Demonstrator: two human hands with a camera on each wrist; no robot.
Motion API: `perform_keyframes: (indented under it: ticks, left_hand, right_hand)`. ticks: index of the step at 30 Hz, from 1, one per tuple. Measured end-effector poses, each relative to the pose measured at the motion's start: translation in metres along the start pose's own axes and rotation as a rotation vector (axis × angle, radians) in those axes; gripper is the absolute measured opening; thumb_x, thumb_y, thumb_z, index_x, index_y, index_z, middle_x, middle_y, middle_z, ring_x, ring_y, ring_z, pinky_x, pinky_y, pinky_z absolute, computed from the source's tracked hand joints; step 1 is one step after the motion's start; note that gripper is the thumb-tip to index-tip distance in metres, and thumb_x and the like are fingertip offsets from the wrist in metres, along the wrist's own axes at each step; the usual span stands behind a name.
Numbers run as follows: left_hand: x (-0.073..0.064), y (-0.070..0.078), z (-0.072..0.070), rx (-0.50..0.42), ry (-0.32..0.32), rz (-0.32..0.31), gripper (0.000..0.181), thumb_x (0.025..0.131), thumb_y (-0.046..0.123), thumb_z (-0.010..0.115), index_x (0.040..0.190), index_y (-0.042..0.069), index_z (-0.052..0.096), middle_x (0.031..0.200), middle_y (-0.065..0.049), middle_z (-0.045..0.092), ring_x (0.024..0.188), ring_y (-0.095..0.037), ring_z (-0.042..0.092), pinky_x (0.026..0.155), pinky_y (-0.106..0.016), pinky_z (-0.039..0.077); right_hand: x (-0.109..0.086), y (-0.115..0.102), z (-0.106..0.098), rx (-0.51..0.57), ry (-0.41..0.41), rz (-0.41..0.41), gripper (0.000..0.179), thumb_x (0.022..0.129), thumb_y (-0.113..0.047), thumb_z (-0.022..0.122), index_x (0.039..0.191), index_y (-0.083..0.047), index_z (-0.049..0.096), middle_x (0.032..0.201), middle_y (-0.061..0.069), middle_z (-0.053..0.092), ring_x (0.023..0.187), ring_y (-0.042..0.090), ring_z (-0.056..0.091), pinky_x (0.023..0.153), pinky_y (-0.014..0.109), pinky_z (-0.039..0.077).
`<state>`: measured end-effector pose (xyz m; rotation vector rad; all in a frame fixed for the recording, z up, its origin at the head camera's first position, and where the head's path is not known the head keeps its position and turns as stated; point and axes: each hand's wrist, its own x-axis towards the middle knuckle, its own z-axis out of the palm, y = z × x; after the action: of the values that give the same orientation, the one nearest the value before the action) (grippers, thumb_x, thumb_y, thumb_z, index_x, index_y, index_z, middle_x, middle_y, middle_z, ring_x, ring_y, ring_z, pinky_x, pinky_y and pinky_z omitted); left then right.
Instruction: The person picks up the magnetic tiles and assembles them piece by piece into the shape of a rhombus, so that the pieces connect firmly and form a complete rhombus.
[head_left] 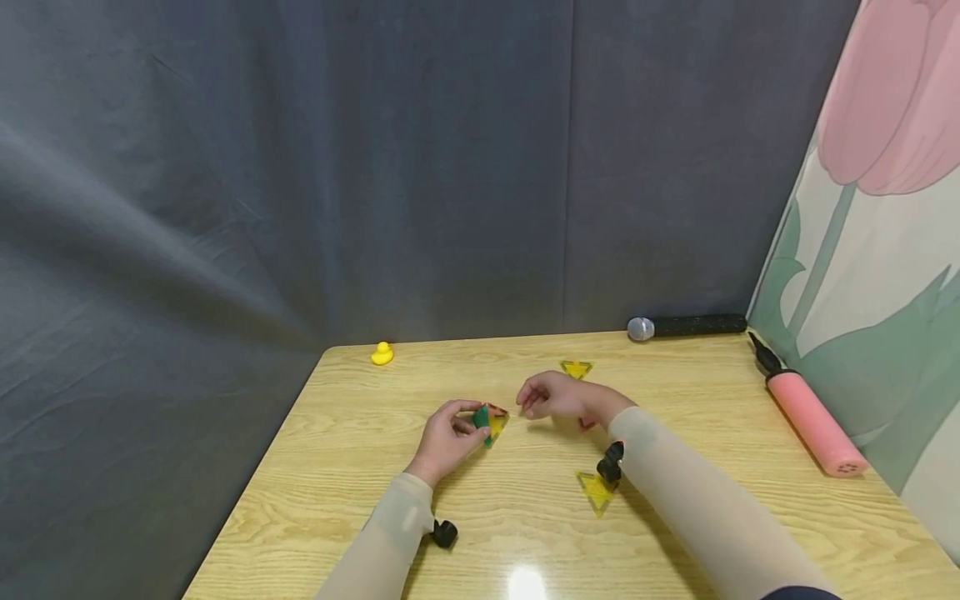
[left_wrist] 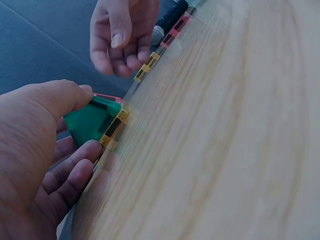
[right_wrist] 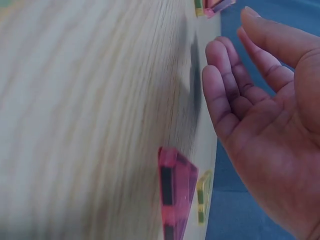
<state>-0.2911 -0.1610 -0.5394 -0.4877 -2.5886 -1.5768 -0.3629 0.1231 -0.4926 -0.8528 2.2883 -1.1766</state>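
My left hand (head_left: 447,442) pinches a green magnetic tile (left_wrist: 90,120) between thumb and fingers. Joined to it are a yellow tile (head_left: 497,425) and a red one, forming a small standing shape on the table. To its right, my right hand (head_left: 553,395) hovers over the wood with loosely bent fingers and nothing in them. Below that hand lies a pink tile (right_wrist: 177,192), mostly hidden by the wrist in the head view. One yellow triangular tile (head_left: 576,368) lies behind the right hand, and another yellow triangle (head_left: 596,492) lies under the right forearm's wrist camera.
On the wooden table (head_left: 337,467), a yellow rubber duck (head_left: 382,353) sits at the back left. A black microphone (head_left: 686,327) lies along the back right edge. Beside the flowered wall rests a pink hand pump (head_left: 816,423). A dark curtain (head_left: 450,167) hangs behind the table.
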Motion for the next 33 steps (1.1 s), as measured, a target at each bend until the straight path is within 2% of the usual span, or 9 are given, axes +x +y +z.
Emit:
perform_keyframes:
  ticks: [8,15,20,25,27,30,33]
  left_hand:
    - [0.0,-0.002,0.0,-0.002,-0.006,-0.023,0.039,0.096,0.022,0.08,0.133,0.022,0.068,0.131,0.002,0.062,0.091,-0.014,0.068,0.077,-0.031,0.059]
    - [-0.002,-0.001,-0.001,-0.009,-0.01,0.0,0.039,0.097,0.022,0.079,0.134,0.017,0.068,0.13,-0.003,0.062,0.09,-0.017,0.068,0.076,-0.031,0.059]
    - [-0.001,-0.001,0.0,-0.005,-0.006,-0.011,0.04,0.096,0.022,0.08,0.133,0.017,0.068,0.126,-0.005,0.063,0.091,-0.017,0.067,0.076,-0.03,0.059]
    - [-0.001,-0.002,0.0,0.0,-0.002,-0.009,0.039,0.096,0.023,0.08,0.132,0.018,0.068,0.129,-0.003,0.062,0.091,-0.016,0.067,0.078,-0.031,0.058]
    - [-0.001,-0.003,0.0,0.003,0.0,-0.009,0.039,0.095,0.023,0.081,0.132,0.02,0.068,0.131,0.0,0.062,0.091,-0.014,0.068,0.079,-0.031,0.059]
    - [0.0,-0.004,0.0,0.006,0.004,-0.006,0.038,0.095,0.022,0.081,0.131,0.022,0.069,0.132,0.001,0.062,0.092,-0.015,0.068,0.08,-0.031,0.058]
    - [0.0,-0.004,0.0,0.008,0.011,-0.006,0.038,0.094,0.021,0.082,0.13,0.022,0.069,0.13,0.002,0.062,0.093,-0.015,0.067,0.078,-0.03,0.059]
  right_hand:
    - [-0.028,0.002,0.001,-0.017,0.074,-0.072,0.023,0.103,-0.005,0.067,0.124,0.005,0.065,0.117,0.018,0.068,0.103,0.022,0.065,0.092,0.038,0.054]
    - [-0.048,0.006,0.006,-0.059,0.196,-0.137,0.02,0.1,-0.004,0.071,0.118,0.003,0.068,0.111,0.017,0.07,0.097,0.02,0.065,0.088,0.037,0.055]
    - [-0.063,0.009,0.008,-0.038,0.282,-0.09,0.022,0.099,-0.009,0.074,0.117,0.001,0.069,0.105,0.01,0.069,0.093,0.021,0.063,0.081,0.031,0.054]
    - [-0.076,0.013,0.005,0.027,0.359,-0.029,0.026,0.098,-0.011,0.076,0.118,0.002,0.067,0.096,0.008,0.067,0.081,0.028,0.065,0.067,0.035,0.057]
    - [-0.081,0.017,0.003,0.053,0.374,-0.016,0.026,0.098,-0.009,0.076,0.119,0.003,0.066,0.095,0.011,0.067,0.08,0.031,0.067,0.067,0.039,0.059]
    - [-0.088,0.023,-0.001,0.063,0.395,-0.004,0.023,0.098,-0.006,0.074,0.117,0.004,0.066,0.096,0.014,0.069,0.085,0.033,0.07,0.073,0.042,0.061]
    - [-0.093,0.029,-0.005,0.033,0.428,0.019,0.021,0.098,-0.007,0.075,0.115,0.001,0.068,0.099,0.012,0.069,0.089,0.029,0.068,0.076,0.038,0.06]
